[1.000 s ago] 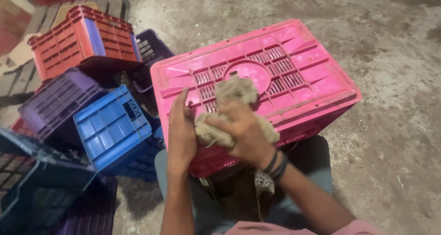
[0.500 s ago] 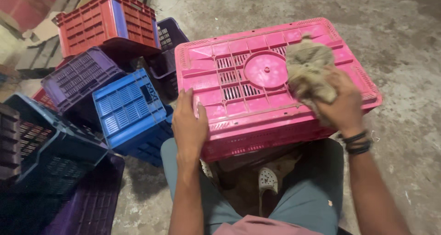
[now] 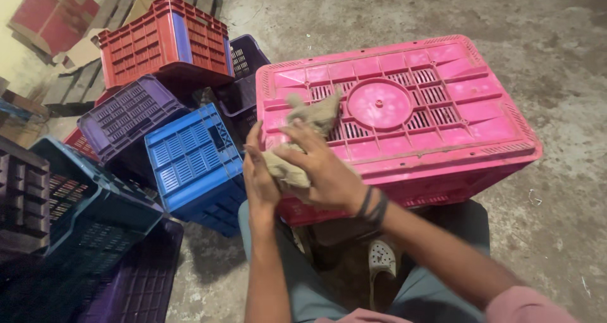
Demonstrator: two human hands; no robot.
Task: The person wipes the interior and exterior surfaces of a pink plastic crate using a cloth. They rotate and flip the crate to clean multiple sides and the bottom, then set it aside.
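- The person's knees and a white perforated shoe (image 3: 381, 260) sit at the bottom edge, the shoe half hidden under the right forearm; the rest of the body is cut off.
- The right hand (image 3: 325, 171) is closed around a wad of tan cloth (image 3: 303, 136) pressed on the near-left corner of the upturned pink crate (image 3: 436, 108) — half a second ago it rubbed the far-right part.
- The left hand (image 3: 258, 174), fingers loosely spread, steadies the crate's near-left edge, as before; its palm is hidden.
- Just left lies a blue crate (image 3: 190, 155), then a purple crate (image 3: 126, 111), a red crate (image 3: 161, 42) farthest.
- No labels are legible.
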